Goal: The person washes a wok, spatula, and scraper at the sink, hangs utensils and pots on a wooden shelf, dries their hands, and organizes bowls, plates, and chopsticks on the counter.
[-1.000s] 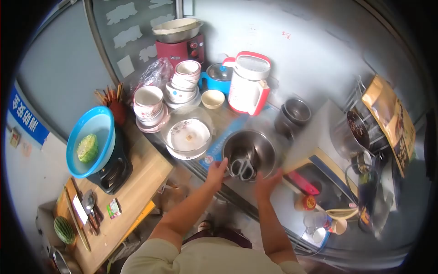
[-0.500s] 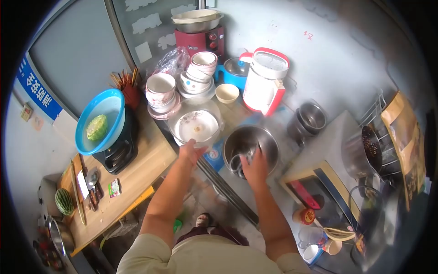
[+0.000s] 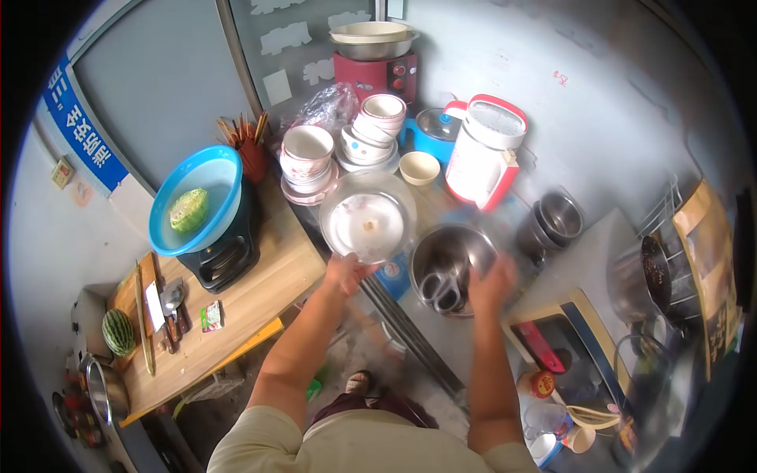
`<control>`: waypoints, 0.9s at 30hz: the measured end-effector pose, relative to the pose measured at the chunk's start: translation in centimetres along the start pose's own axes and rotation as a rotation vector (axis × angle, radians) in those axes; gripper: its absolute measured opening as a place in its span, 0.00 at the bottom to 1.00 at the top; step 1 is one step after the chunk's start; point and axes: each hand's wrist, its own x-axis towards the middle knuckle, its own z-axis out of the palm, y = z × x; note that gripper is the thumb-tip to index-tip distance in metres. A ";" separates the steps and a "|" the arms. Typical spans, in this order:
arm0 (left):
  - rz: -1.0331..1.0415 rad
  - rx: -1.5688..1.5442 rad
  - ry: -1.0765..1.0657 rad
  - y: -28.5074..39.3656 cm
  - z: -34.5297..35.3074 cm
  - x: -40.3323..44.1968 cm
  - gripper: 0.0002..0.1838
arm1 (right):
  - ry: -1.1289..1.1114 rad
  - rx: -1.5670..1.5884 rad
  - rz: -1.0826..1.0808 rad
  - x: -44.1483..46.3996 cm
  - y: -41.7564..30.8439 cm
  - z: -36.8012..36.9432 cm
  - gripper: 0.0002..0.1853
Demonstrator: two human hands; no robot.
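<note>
My left hand (image 3: pixel 347 274) grips the near rim of a clear round bowl (image 3: pixel 404 206), its thumb along the edge. A whitish plate-like round with a small mark at its centre shows inside it. My right hand (image 3: pixel 490 285) is at the right rim of a steel basin (image 3: pixel 422 244); its fingers are smeared by motion, so their grip is unclear. Inside the basin lie scissors (image 3: pixel 440 292), their dark handles towards me.
Stacked bowls (image 3: pixel 307 146), a cream bowl (image 3: pixel 419 168), a blue pot (image 3: pixel 434 142) and a red-white soymilk maker (image 3: pixel 482 158) stand behind. Steel pots (image 3: pixel 556 217) are at right. Left, a blue basin (image 3: pixel 235 185) holds cut cabbage (image 3: pixel 189 210); a knife (image 3: pixel 153 306) lies on the wooden table.
My right hand has moved from the scissors inside the basin to its right rim; the scissors stay in the basin. My left hand keeps the clear bowl. The whole view has shifted slightly.
</note>
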 end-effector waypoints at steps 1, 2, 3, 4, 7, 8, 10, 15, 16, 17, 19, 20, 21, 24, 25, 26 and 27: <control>0.021 0.002 -0.029 -0.1 -0.3 -0.3 0.23 | 0.004 0.014 0.043 -0.6 0.1 -0.9 0.38; 0.043 0.004 -0.059 -0.1 -0.6 -0.5 0.25 | 0.008 0.027 0.087 -1.1 0.3 -1.3 0.39; 0.062 0.012 -0.034 -0.1 -0.5 -0.9 0.27 | 0.033 0.086 0.100 -1.7 0.8 -1.1 0.38; 0.079 0.019 -0.007 -0.1 -0.3 -1.5 0.28 | 0.057 0.143 0.113 -2.4 1.5 -0.4 0.38; 0.060 0.034 0.023 -0.2 -0.8 -2.6 0.32 | 0.038 0.243 0.164 -4.4 5.8 3.9 0.36; 0.044 0.040 0.022 -0.1 -1.0 -2.8 0.32 | 0.019 0.266 0.184 -4.6 6.7 4.9 0.35; 0.057 0.043 0.017 0.1 -1.2 -4.0 0.33 | -0.193 0.710 0.570 -4.6 3.5 1.1 0.33; 0.035 -0.033 -0.061 0.2 -3.6 -5.5 0.31 | -0.282 1.266 0.825 -3.8 3.2 1.8 0.26; 0.032 -0.055 -0.078 0.0 -4.7 -5.8 0.30 | -0.247 1.428 0.854 -3.6 3.2 2.3 0.25; 0.028 -0.078 -0.096 -0.2 -5.6 -6.2 0.30 | -0.210 1.589 0.880 -3.6 3.3 2.8 0.24; -0.009 -0.066 -0.029 0.8 -5.9 -8.9 0.28 | -0.116 1.758 0.926 -3.7 3.5 4.2 0.23; -0.026 -0.061 0.006 1.4 -6.2 -10.3 0.27 | -0.070 1.840 0.948 -3.8 3.5 5.1 0.23; -0.041 -0.038 -0.004 1.6 -7.2 -11.2 0.27 | -0.158 1.733 0.921 -4.4 3.3 6.5 0.24; -0.062 0.083 0.011 2.1 -9.3 -14.4 0.26 | -0.501 1.558 0.856 -7.6 -1.0 7.7 0.29; -0.102 0.072 0.008 2.2 -9.6 -15.1 0.26 | -0.680 1.596 0.850 -8.6 -4.4 5.5 0.31; -0.141 0.062 0.005 2.4 -10.1 -15.7 0.26 | -0.831 1.617 0.768 -9.6 -6.9 4.8 0.33; -0.180 0.050 0.004 2.5 -10.5 -16.3 0.27 | -0.983 1.632 0.681 -10.3 -8.9 4.3 0.35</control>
